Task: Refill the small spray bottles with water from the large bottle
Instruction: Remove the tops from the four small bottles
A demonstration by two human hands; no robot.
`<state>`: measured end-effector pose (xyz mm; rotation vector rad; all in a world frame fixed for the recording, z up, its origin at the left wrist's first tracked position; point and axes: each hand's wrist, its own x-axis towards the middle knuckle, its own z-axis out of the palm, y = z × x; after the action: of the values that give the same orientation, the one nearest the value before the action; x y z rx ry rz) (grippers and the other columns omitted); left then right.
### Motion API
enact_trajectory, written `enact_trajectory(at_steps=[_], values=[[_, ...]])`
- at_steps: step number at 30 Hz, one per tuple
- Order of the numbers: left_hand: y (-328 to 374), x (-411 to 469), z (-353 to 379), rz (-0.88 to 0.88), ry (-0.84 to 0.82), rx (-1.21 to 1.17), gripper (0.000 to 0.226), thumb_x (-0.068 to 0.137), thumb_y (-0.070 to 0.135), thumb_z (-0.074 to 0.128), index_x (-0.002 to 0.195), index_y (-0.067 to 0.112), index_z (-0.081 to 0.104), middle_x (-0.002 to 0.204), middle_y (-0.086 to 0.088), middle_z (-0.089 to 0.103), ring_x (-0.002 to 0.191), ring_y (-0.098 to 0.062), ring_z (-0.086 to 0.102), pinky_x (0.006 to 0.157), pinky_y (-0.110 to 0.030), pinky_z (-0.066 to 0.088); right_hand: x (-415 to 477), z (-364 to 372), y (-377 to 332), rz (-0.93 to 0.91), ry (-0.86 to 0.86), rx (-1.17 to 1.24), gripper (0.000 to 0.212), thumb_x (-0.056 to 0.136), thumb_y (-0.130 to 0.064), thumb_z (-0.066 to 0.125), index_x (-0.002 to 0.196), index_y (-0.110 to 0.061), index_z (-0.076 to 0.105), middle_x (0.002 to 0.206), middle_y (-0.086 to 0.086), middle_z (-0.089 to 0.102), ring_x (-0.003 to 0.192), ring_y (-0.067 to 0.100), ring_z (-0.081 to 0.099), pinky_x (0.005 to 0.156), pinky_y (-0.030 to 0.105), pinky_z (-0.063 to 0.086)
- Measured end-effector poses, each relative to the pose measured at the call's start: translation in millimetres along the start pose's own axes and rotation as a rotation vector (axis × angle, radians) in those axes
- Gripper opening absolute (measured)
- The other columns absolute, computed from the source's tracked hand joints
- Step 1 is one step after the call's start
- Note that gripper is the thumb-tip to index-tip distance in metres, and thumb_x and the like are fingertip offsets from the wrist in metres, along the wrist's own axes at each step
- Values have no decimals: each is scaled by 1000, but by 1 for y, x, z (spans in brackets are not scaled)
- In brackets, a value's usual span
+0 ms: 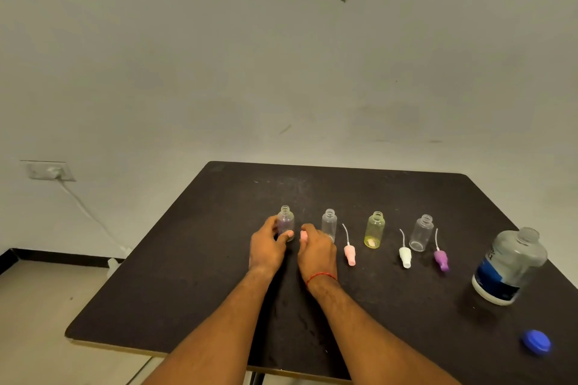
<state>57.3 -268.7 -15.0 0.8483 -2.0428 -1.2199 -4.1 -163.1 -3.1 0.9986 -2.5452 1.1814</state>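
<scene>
Head view: left hand (267,248) grips a small purple-tinted clear bottle (286,223), right hand (316,248) pinches a pink spray cap (302,234); laying it down, then pouring, seems next.

This is a plain, bare indoor room; whether home or office, I cannot tell. The pale wall (281,56) is stained, with a socket (50,170) and white cable (87,212), black skirting (62,258), light floor (37,306) and one dark surface (344,194).

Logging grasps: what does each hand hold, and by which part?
Left hand grips the leftmost small bottle round its body. Right hand holds a pink spray cap; which part cannot be told.
</scene>
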Motion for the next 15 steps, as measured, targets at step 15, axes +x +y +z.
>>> enact_trajectory(at_steps=[15], values=[[-7,-3,0,7,30,13,38,87,17,76,121,29,67,95,23,67,99,-3,68,87,-20,51,-1,-4,-2,45,-7,53,22,98,-15,49,112,-14,66,98,8,68,87,21,64,70,23,43]])
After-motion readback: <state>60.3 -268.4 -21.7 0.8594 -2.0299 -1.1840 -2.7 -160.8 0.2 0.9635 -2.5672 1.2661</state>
